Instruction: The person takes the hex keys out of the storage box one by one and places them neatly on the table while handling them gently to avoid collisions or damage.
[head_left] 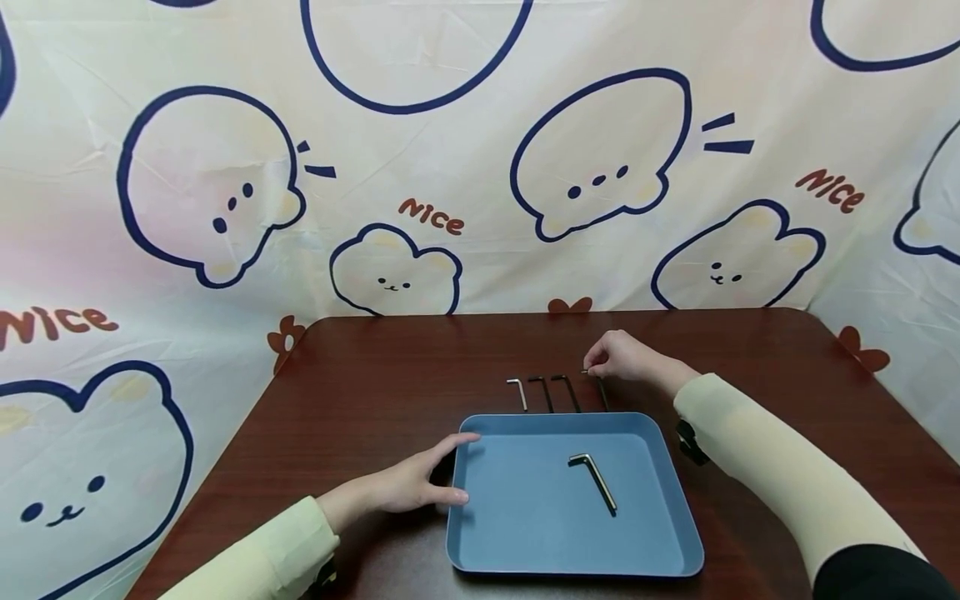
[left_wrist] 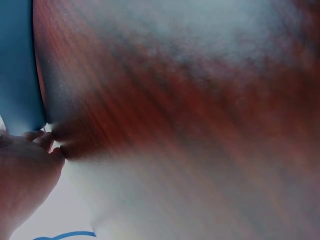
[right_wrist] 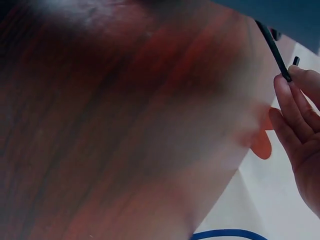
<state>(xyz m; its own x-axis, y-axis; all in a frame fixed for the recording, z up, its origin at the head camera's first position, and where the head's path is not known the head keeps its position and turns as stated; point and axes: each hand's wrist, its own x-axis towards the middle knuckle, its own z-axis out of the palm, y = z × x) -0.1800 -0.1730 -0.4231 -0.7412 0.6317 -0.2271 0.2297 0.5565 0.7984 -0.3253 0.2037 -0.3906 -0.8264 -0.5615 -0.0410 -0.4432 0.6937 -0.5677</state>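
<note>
My right hand (head_left: pixel 626 360) pinches the short-arm end of a black hex key (head_left: pixel 603 395) between thumb and fingers, behind the tray's far rim. In the right wrist view, the same hex key (right_wrist: pixel 272 50) slants from the fingertips toward the tray. My left hand (head_left: pixel 408 482) rests at the left side of the blue tray (head_left: pixel 517 542), index finger and thumb spread and fairly straight against its rim. Its other fingers are mostly hidden in the head view. Inside the tray lies a larger, shiny hex key (head_left: pixel 596 486).
Left of the right hand, a silver hex key (head_left: pixel 521 395) and two black ones, a nearer one (head_left: pixel 543 393) and another (head_left: pixel 568 392), stand in a row behind the tray. A brown wooden table (head_left: pixel 375 375) carries everything. A patterned cloth (head_left: pixel 480 167) hangs behind.
</note>
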